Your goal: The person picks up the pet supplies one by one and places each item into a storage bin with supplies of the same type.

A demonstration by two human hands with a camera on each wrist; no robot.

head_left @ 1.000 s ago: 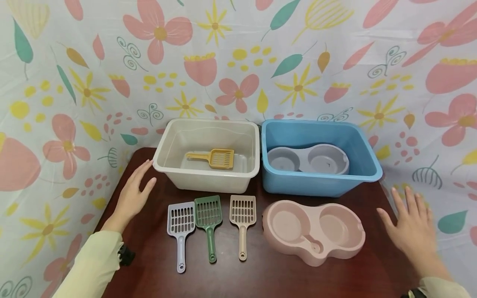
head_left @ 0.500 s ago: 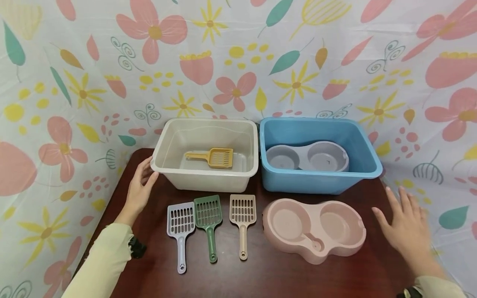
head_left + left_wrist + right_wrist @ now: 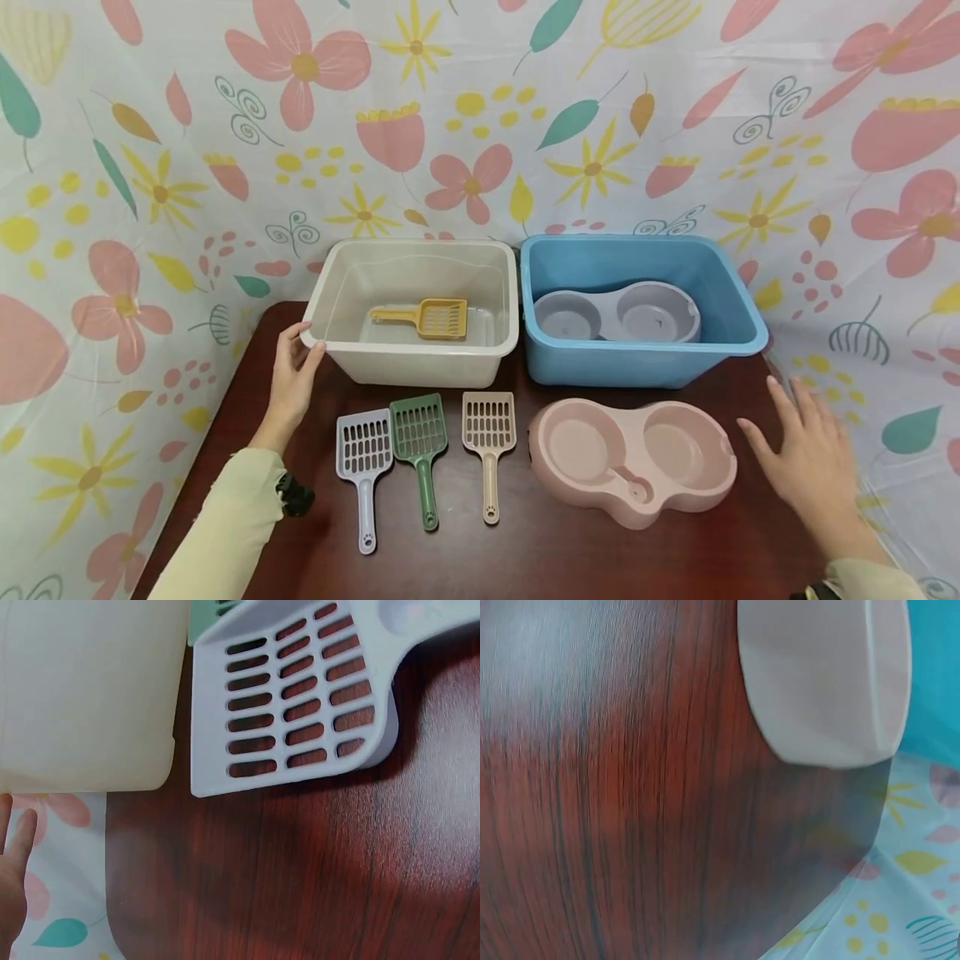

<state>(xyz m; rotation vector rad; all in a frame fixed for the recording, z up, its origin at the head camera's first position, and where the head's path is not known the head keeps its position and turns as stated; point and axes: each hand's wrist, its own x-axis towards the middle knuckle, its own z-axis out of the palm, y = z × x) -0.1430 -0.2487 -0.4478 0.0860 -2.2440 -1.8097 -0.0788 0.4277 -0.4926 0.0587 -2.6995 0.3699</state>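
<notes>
My left hand (image 3: 292,383) is at the front left corner of a cream litter box (image 3: 412,367), thumb and fingers relaxed and right at its rim. In the left wrist view, the fingertips (image 3: 24,829) meet the edge of the box. A yellow litter scoop (image 3: 441,319) lies inside it. My right hand (image 3: 813,467) holds nothing, its fingers spread, to the right of a pink double pet bowl (image 3: 633,458). Behind that bowl stands a blue litter box (image 3: 637,371) with a grey double bowl (image 3: 652,312) inside.
Three scoops lie in front of the cream box: lavender (image 3: 364,454), green (image 3: 420,429) and beige (image 3: 489,425). All stand on a dark red wooden table (image 3: 480,567). A floral cloth (image 3: 480,100) hangs behind and at both sides.
My left hand has moved right and inward, from beside the cream litter box to its front left corner. The right hand has drifted slightly left. The scoops and bowls stay put.
</notes>
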